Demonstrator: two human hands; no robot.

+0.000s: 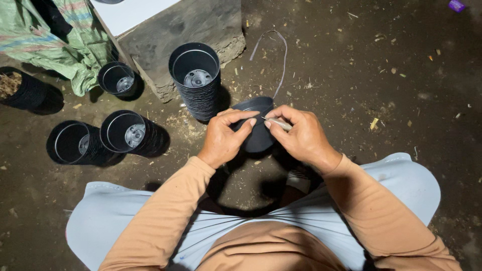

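The left hand (224, 136) gripped a black round plastic nursery pot (257, 128) by its side, thumb and fingers closed around the wall, holding it tilted just above the dirt floor (351, 75) between the person's knees. The right hand (300, 135) was closed around a thin pale metal tool (279, 123), pinched between thumb and fingers, its point touching the pot's wall near the rim. Whether the point had pierced the plastic could not be told. Beyond the hands stood a tall stack of black plastic pots (197, 80) beside a rough grey stone block (186, 25), and three more stacks of black pots (131, 133) lay or stood well to the left, near a green woven sack (70, 45). A thin loop of pale cord (281, 60) lay on the floor past the held pot. Judging by this, only one pot was in hand while many stacked ones waited, so most of the work seemed left
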